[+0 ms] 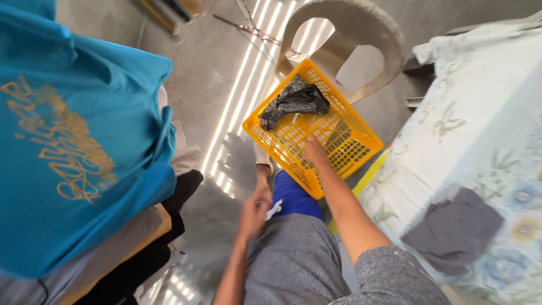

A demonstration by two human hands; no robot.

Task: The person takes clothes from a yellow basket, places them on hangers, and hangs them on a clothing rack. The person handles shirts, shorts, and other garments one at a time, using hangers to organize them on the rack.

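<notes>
From the head camera, looking steeply down, the right hand (pixel 314 151) reaches forward into a yellow plastic basket (pixel 344 148) with slatted walls. Its fingers lie flat and slightly spread on the basket's floor, gripping nothing. A crumpled dark grey garment (pixel 294 101) lies in the far corner of the basket, apart from the right hand and beyond its fingertips. The left hand (pixel 253 210) hangs lower and nearer the body, beside the basket's near corner; it is blurred, so how far it is open, and whether it grips anything, cannot be told. Just beside it shows a blue cloth (pixel 291 197) with a white mark, lying against the person's grey clothing.

The basket rests over the seat of a beige plastic chair (pixel 361 34), whose curved back rises behind it. The floor (pixel 214 62) is grey concrete, crossed by bright stripes of sunlight. To the right stands a bed (pixel 480 113) under a pale floral sheet, and a folded grey cloth (pixel 454 229) lies on it. On the left hangs a teal shirt (pixel 73 141) with gold lettering, over tan and black garments (pixel 164 217).
</notes>
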